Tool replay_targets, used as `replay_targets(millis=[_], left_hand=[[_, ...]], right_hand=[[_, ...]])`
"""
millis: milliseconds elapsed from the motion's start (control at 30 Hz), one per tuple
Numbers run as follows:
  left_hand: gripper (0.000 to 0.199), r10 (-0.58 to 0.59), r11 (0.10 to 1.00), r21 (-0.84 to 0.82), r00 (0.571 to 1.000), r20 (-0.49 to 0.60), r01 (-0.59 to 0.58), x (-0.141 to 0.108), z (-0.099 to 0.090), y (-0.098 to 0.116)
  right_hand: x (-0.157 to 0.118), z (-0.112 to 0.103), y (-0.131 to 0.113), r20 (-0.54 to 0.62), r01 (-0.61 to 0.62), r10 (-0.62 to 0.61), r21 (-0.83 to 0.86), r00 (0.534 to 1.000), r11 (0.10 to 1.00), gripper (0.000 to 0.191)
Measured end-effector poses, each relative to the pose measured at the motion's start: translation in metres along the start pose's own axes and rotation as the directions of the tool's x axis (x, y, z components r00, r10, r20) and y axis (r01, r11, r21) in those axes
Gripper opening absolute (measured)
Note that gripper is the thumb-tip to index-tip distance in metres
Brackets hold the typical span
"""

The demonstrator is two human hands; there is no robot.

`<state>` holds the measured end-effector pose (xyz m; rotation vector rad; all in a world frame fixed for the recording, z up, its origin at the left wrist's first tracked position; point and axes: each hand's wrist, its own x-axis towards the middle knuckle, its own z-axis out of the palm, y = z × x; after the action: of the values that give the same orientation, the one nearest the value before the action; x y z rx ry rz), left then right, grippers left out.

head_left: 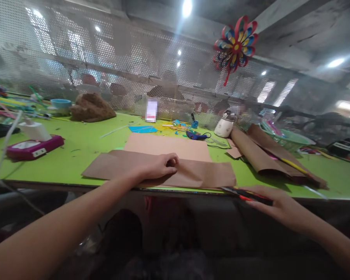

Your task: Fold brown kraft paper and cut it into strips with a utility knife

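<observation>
A folded sheet of brown kraft paper point(205, 175) lies along the front edge of the green table. My left hand point(160, 166) rests on it near the middle, fingers loosely curled, thumb and forefinger apart with nothing between them. Under and behind the brown paper is a paler, pinkish-tan sheet point(169, 146). At the paper's right front corner, my right hand point(272, 202) is closed around scissors point(245, 194) with black and red handles. The blades point left, and their tips are at the paper's lower edge; I cannot tell whether paper is between them.
Rolled brown paper point(255, 153) and a green basket point(291, 140) lie at the right. Behind the sheets are a blue glue gun point(196, 135), a white bottle point(224, 125), scraps and an upright phone point(151, 110). A purple power strip point(35, 148) with a cable sits at left.
</observation>
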<state>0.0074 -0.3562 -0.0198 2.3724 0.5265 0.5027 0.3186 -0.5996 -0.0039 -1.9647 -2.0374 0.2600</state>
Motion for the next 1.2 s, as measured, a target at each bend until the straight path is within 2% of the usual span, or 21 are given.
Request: replay_targets(millis=[100,200,267,333,400,500,567,633,733,933,1200], left_hand=[[0.019,-0.005,1.0,0.002,1.0,-0.005,0.005,0.001,0.003,-0.002],[0.03,0.001,1.0,0.029,1.0,-0.008,-0.001,0.001,0.006,-0.001],[0.034,0.031,0.994,0.104,0.999,-0.023,-0.028,0.0,0.007,0.002],[0.026,0.078,0.972,0.223,0.997,-0.018,-0.072,-0.002,0.006,0.008],[0.021,0.135,0.929,0.344,0.991,0.019,-0.134,-0.005,0.006,0.015],[0.024,0.258,0.823,0.502,0.962,0.085,-0.265,-0.011,0.004,0.026],[0.026,0.324,0.754,0.557,0.935,0.144,-0.348,-0.015,0.003,0.03],[0.03,0.346,0.733,0.556,0.918,0.193,-0.393,-0.018,0.002,0.031],[0.036,0.336,0.764,0.512,0.919,0.205,-0.393,-0.022,0.002,0.027],[0.041,0.231,0.81,0.497,0.949,0.215,-0.31,-0.029,0.005,0.016],[0.043,0.169,0.84,0.466,0.951,0.259,-0.276,-0.027,0.003,0.017]], right_hand=[[0.001,0.003,-0.016,0.019,0.024,-0.024,0.01,1.0,1.0,0.042],[0.006,0.012,-0.036,0.017,0.055,-0.056,0.01,0.998,0.998,0.042],[0.01,0.02,-0.047,-0.008,0.069,-0.069,0.009,0.998,0.998,0.042],[0.013,0.028,-0.055,-0.029,0.076,-0.075,0.017,0.997,0.997,0.042],[0.014,0.035,-0.058,-0.038,0.077,-0.076,0.027,0.996,0.997,0.041],[0.013,0.042,-0.057,-0.045,0.079,-0.077,0.034,0.996,0.996,0.042],[0.012,0.045,-0.054,-0.04,0.089,-0.087,0.029,0.995,0.996,0.042],[0.011,0.047,-0.052,-0.031,0.094,-0.094,0.019,0.995,0.995,0.042],[0.012,0.047,-0.053,-0.02,0.093,-0.093,0.006,0.995,0.996,0.043],[0.02,0.046,-0.06,-0.022,0.117,-0.117,0.038,0.993,0.992,0.043],[0.015,0.043,-0.059,-0.018,0.133,-0.132,0.086,0.991,0.987,0.042]])
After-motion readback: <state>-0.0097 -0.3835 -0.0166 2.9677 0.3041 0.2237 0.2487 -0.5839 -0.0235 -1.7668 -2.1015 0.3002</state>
